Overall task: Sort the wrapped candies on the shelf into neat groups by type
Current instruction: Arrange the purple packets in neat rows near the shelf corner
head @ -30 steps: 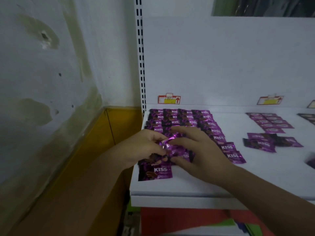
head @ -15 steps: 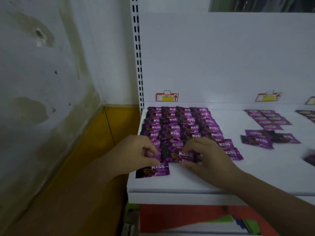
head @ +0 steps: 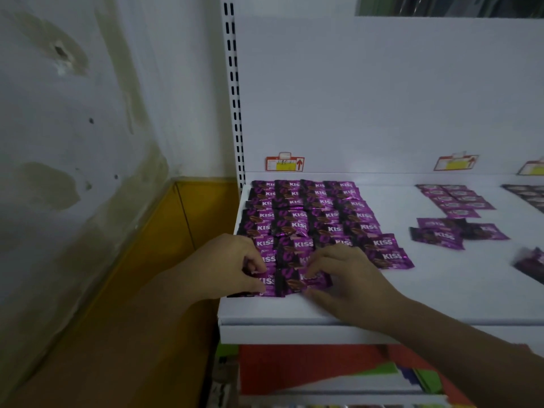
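At shelf [head: 441,290] front-left, left hand [head: 229,267] fingers pinch one purple KISS packet [head: 268,285]; right hand [head: 351,285] fingers pinch the neighbouring packet [head: 295,283], both touching, just before the packet grid [head: 309,213].

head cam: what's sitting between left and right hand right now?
Head view: two front-row KISS candies, flat and side by side on the white shelf. The left hand and right hand each pinch one.

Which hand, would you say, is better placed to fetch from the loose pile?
Probably the right hand, holding a KISS candy, lies nearer the loose pile; the left hand pinches the corner candy.
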